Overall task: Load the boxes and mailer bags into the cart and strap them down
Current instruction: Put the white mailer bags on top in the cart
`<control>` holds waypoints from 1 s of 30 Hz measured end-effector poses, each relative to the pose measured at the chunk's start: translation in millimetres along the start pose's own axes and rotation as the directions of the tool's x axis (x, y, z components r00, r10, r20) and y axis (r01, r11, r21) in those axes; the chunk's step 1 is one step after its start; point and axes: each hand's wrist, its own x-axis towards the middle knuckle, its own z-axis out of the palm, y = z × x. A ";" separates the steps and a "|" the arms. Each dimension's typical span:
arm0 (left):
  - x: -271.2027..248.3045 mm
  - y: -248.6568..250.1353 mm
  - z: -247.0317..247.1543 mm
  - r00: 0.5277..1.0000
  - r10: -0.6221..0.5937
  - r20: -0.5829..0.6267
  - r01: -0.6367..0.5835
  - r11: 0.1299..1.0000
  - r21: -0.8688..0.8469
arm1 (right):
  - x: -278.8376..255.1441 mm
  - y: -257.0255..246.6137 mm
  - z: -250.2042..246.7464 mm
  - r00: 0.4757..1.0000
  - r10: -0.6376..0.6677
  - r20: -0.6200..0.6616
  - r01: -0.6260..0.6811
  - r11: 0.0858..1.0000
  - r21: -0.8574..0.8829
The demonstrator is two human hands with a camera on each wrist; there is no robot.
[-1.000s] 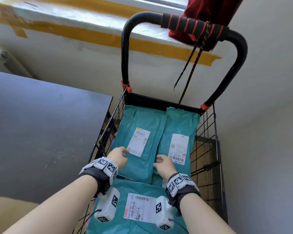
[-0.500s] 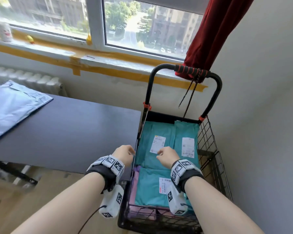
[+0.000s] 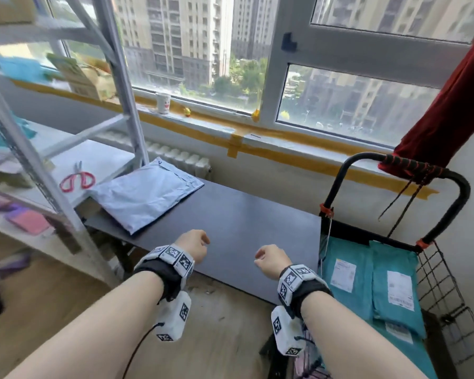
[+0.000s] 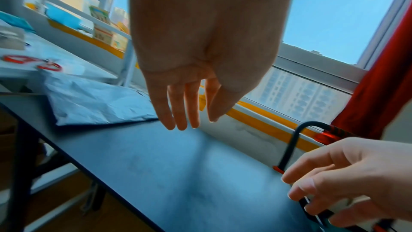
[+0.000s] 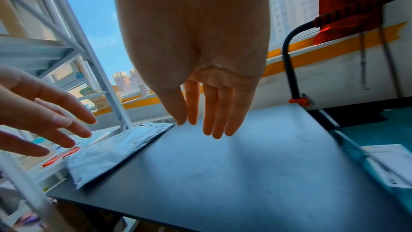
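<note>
A pale grey-blue mailer bag [image 3: 145,199] lies on the far left end of the dark table [image 3: 246,231], also seen in the wrist views [image 4: 93,101] [image 5: 116,149]. The black wire cart [image 3: 446,294] stands at the right, with teal mailer bags [image 3: 394,283] lying inside it. A dark cord [image 3: 407,198] hangs from the cart handle [image 3: 411,168]. My left hand [image 3: 195,244] and right hand [image 3: 271,257] hover empty over the table's near edge, fingers relaxed and straight [image 4: 178,110] [image 5: 211,112].
A white metal shelf rack [image 3: 39,149] stands at the left with red scissors [image 3: 77,179], pink and purple parcels and boxes on it. A radiator [image 3: 175,157] and window sill run behind the table. A red curtain [image 3: 449,110] hangs over the cart handle.
Both hands have left the teal bags in the cart and swung left over the table. My view has lifted and turned left, bringing the pale bag and shelf into sight.
</note>
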 end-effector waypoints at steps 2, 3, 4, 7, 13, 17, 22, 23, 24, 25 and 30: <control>10.4 -23.6 -19.8 0.998 -0.047 -0.031 0.047 0.999 -0.001 | 19.0 -26.5 9.4 0.999 -0.034 0.021 0.035 0.999 -0.010; 17.1 -34.3 -29.0 0.997 -0.070 -0.042 0.070 0.997 -0.009 | 30.1 -39.6 13.3 0.998 -0.052 0.035 0.053 0.998 -0.016; 23.8 -44.5 -37.3 0.995 -0.093 -0.047 0.092 0.996 -0.018 | 41.9 -52.1 17.2 0.996 -0.069 0.049 0.070 0.997 -0.021; 48.4 -72.6 -63.4 0.987 -0.148 -0.069 0.147 0.989 -0.020 | 82.8 -89.0 28.2 0.990 -0.123 0.073 0.126 0.991 -0.039; 101.0 -129.5 -107.3 0.954 -0.287 -0.083 0.279 0.956 -0.088 | 158.8 -156.3 53.4 0.979 -0.158 0.131 0.150 0.986 0.068; 129.7 -180.0 -130.7 0.914 -0.392 -0.103 0.378 0.916 -0.133 | 194.6 -192.3 75.9 0.972 -0.168 0.164 0.149 0.981 0.121; 188.0 -230.4 -161.8 0.918 -0.391 -0.061 0.388 0.920 -0.058 | 232.8 -225.5 107.7 0.974 -0.106 0.200 0.068 0.980 0.188; 203.3 -238.5 -168.7 0.924 -0.377 -0.064 0.375 0.926 -0.039 | 241.6 -231.6 115.2 0.976 -0.086 0.199 0.044 0.978 0.205; 218.7 -245.6 -174.3 0.931 -0.360 -0.069 0.359 0.933 -0.021 | 249.7 -236.5 122.3 0.980 -0.065 0.190 0.020 0.973 0.232; 233.9 -251.7 -179.3 0.939 -0.338 -0.068 0.339 0.941 -0.001 | 256.4 -241.6 128.6 0.982 -0.039 0.183 -0.010 0.965 0.262; 307.4 -276.5 -192.2 0.966 -0.257 0.021 0.255 0.965 0.064 | 286.2 -261.2 159.2 0.976 0.132 0.173 -0.193 0.894 0.405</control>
